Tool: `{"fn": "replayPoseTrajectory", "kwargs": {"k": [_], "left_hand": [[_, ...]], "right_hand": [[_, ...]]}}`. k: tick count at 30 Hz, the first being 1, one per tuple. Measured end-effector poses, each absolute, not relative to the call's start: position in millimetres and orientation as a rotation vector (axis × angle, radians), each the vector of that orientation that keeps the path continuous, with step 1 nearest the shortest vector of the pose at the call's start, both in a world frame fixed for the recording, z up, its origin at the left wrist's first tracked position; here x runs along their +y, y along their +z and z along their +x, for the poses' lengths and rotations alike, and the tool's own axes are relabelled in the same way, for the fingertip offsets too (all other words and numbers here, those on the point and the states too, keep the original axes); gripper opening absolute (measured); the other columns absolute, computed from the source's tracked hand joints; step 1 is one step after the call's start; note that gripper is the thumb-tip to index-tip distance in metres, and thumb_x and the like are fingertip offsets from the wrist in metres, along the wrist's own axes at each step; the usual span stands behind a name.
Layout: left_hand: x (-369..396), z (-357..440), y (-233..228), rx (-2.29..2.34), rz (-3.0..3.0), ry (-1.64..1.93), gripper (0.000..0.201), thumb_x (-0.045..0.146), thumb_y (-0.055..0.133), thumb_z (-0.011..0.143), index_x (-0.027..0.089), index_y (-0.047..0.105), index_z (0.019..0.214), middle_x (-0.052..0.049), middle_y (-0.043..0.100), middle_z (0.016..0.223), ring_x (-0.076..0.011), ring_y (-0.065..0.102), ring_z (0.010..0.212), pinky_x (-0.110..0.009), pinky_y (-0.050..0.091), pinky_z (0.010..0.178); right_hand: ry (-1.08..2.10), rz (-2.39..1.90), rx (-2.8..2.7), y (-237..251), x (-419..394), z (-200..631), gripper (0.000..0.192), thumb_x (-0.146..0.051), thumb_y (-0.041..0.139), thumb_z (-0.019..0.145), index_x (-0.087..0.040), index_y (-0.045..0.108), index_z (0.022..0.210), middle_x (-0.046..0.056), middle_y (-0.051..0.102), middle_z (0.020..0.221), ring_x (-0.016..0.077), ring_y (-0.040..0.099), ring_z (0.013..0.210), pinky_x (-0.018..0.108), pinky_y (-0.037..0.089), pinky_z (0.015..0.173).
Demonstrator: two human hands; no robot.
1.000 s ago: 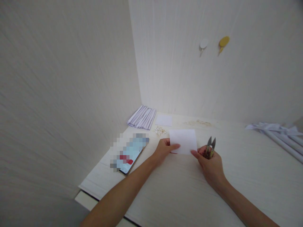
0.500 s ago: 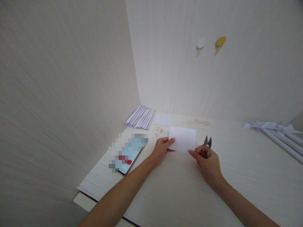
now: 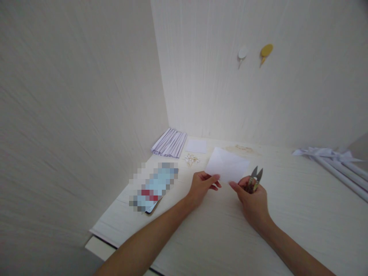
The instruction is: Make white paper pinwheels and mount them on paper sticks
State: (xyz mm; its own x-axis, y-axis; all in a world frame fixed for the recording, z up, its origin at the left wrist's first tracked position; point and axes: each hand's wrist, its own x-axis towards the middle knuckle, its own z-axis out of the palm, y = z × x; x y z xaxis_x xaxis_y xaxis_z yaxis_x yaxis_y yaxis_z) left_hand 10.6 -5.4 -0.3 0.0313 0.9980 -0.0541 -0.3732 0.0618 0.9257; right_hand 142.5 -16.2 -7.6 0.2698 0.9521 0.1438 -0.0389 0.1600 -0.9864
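Paper sheet [image 3: 227,165] now tilted, long axis sideways, both hands [image 3: 202,186] pinching, snips [image 3: 254,179] right-held.

Phone [image 3: 153,188], folded paper stack [image 3: 169,143], wall hooks [image 3: 266,50]

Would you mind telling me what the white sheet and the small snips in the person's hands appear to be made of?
The white sheet looks like thin matte paper: it bends slightly between the left hand and right hand. The snips seem to be metal: grey pointed blades with a dull sheen and yellowish handles, whose finish is unclear.
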Motion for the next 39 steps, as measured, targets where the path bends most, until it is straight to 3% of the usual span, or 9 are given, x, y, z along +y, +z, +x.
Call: {"fn": "replayPoseTrajectory", "kwargs": {"k": [5,9,14,20,24,30,39], "left_hand": [[-3.6,9.0,1.7,0.917,0.936,1.31,0.024,0.032,0.068,0.054,0.01,0.06,0.055,-0.001,0.057,0.05,-0.0088,0.051,0.043,-0.021,0.039,0.042],[1.0,4.1,0.9,1.007,0.922,1.405,0.029,0.038,0.065,0.058,0.009,0.059,0.056,0.0,0.055,0.043,-0.0094,0.051,0.038,-0.021,0.039,0.041],[5.9,0.0,-1.0,1.034,0.852,1.463,0.04,0.048,0.056,0.064,0.008,0.058,0.057,-0.007,0.063,0.052,-0.0112,0.055,0.04,-0.022,0.042,0.043],[6.2,0.3,-0.2,1.019,0.795,1.496,0.026,0.032,0.067,0.058,0.008,0.057,0.059,-0.006,0.064,0.056,-0.0129,0.062,0.055,-0.023,0.049,0.058],[4.8,0.0,1.7,1.039,0.783,1.528,0.024,0.028,0.069,0.056,0.011,0.053,0.061,-0.001,0.062,0.053,-0.0121,0.061,0.054,-0.021,0.048,0.054],[3.0,-0.1,1.5,1.081,0.887,1.527,0.026,0.033,0.067,0.058,0.011,0.056,0.068,-0.001,0.062,0.056,-0.0109,0.059,0.052,-0.018,0.044,0.046],[2.8,0.2,5.2,1.009,0.831,1.526,0.03,0.036,0.066,0.059,0.009,0.059,0.071,-0.004,0.064,0.06,-0.0133,0.062,0.055,-0.02,0.046,0.049]], "right_hand": [[0.953,-1.214,-1.185,-6.7,-18.4,142.2,0.031,-0.033,0.07,0.056,-0.018,0.043,0.056,-0.008,0.036,0.044,0.0048,0.027,0.038,0.021,0.02,0.035],[1.217,-1.11,-1.11,-6.8,-17.1,140.5,0.028,-0.041,0.061,0.065,-0.018,0.046,0.063,-0.008,0.034,0.046,0.0038,0.024,0.036,0.019,0.014,0.033],[1.47,-0.922,-0.993,-6.1,-19.7,134.1,0.036,-0.051,0.046,0.073,-0.017,0.053,0.081,-0.004,0.041,0.056,0.0042,0.029,0.038,0.019,0.021,0.035],[1.577,-0.9,-1.148,-10.8,-26.0,130.3,0.029,-0.044,0.05,0.074,-0.017,0.053,0.083,-0.005,0.039,0.057,0.0058,0.036,0.045,0.02,0.028,0.042],[1.633,-0.848,-1.123,-10.9,-24.7,132.1,0.029,-0.045,0.05,0.074,-0.018,0.051,0.084,-0.006,0.04,0.058,0.0052,0.037,0.043,0.019,0.027,0.04],[1.683,-0.836,-1.18,-6.9,-26.6,131.9,0.03,-0.05,0.041,0.078,-0.021,0.044,0.084,-0.008,0.041,0.051,0.0029,0.025,0.029,0.017,0.015,0.028],[1.73,-0.816,-1.251,-3.4,-25.4,131.9,0.031,-0.05,0.038,0.079,-0.019,0.044,0.077,-0.01,0.036,0.044,0.0019,0.02,0.028,0.015,0.013,0.027]]}}
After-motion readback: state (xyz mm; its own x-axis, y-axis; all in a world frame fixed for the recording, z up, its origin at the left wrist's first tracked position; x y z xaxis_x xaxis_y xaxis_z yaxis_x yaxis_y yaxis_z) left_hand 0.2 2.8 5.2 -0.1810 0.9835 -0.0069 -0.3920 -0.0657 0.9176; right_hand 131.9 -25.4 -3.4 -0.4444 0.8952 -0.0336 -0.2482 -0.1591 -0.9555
